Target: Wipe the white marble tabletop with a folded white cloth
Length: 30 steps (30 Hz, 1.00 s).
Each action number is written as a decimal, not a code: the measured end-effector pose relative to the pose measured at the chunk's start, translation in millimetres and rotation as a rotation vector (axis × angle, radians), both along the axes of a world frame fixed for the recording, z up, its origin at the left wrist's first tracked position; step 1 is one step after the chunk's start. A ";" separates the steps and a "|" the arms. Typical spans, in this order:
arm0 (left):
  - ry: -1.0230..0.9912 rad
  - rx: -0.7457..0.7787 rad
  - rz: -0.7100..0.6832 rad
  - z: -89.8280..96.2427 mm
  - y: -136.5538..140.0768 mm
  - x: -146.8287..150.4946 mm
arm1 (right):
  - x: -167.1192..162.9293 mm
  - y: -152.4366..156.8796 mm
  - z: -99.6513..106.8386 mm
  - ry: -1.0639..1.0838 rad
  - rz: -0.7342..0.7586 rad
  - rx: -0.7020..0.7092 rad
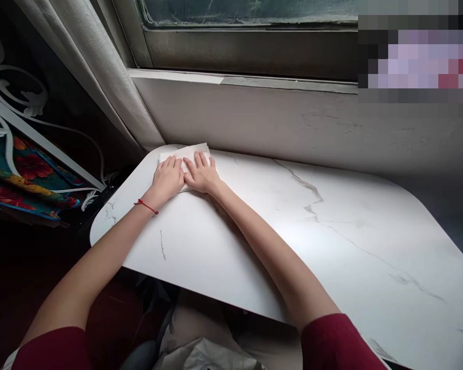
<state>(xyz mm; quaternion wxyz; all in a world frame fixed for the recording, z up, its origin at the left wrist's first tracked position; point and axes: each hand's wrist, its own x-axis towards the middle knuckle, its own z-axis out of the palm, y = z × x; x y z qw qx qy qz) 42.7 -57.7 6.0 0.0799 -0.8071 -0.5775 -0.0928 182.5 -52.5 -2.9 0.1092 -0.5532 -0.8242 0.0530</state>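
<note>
A white paper towel lies flat near the far left corner of the white marbled table. My left hand rests flat on its left part, fingers stretched forward, with a red cord bracelet on the wrist. Beside it, my right hand presses on the towel's right part with its fingers spread. The two hands touch or nearly touch at the thumbs. Both palms hide much of the towel.
Behind the table runs a pale wall with a window sill above it. A light curtain hangs down to the far left corner. At left stands a white scrollwork metal frame with flowered cloth.
</note>
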 end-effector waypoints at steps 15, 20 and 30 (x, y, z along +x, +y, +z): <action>-0.185 -0.113 -0.126 -7.8 38.8 -41.0 | -12.3 53.1 6.9 0.079 -0.058 -0.062; -0.198 -0.122 -0.105 -4.0 39.7 -43.1 | -13.2 55.4 3.7 0.077 -0.056 -0.002; -0.082 -0.089 0.040 32.4 19.5 -34.1 | -18.0 33.1 5.8 -0.017 -0.005 0.046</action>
